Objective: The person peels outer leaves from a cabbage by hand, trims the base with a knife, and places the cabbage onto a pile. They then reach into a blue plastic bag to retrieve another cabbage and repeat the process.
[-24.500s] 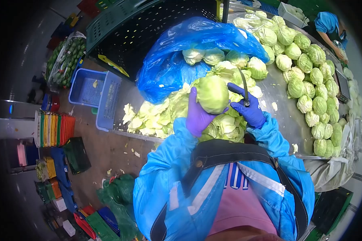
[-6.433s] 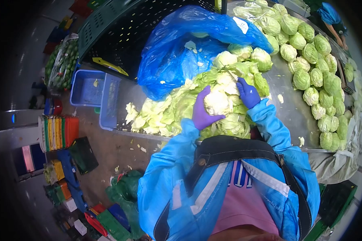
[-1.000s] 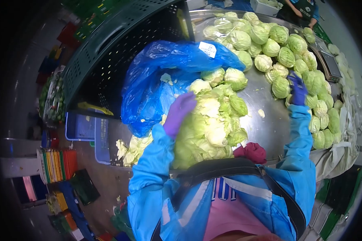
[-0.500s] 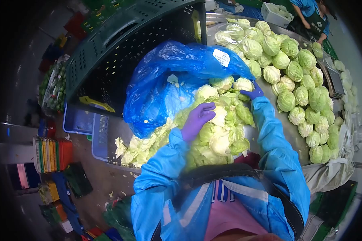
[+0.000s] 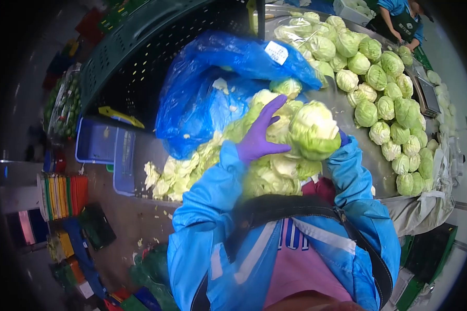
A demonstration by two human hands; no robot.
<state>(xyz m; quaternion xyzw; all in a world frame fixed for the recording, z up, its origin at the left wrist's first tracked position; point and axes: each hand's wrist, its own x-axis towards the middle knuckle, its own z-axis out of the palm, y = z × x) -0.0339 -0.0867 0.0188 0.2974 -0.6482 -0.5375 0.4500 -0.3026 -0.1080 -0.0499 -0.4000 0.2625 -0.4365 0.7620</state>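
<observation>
A pale green cabbage head (image 5: 314, 129) is lifted above the heap of loose cabbage leaves (image 5: 228, 150) on the steel table (image 5: 366, 171). My right hand (image 5: 343, 139), in a blue glove, holds that head from below and is mostly hidden behind it. My left hand (image 5: 258, 133), in a purple glove, is spread open with its fingers against the head's left side. An open blue plastic bag (image 5: 213, 88) with a few heads inside lies just beyond the heap.
Several trimmed cabbage heads (image 5: 384, 98) cover the table's right side. A dark green crate (image 5: 155, 46) stands behind the bag, a blue basket (image 5: 101, 155) at the left on the floor. Another person (image 5: 402, 18) works at the far end. A red cloth (image 5: 321, 187) lies near my apron.
My right hand has come back from the far pile with a cabbage head and raised it over the heap. My left hand has moved up against it.
</observation>
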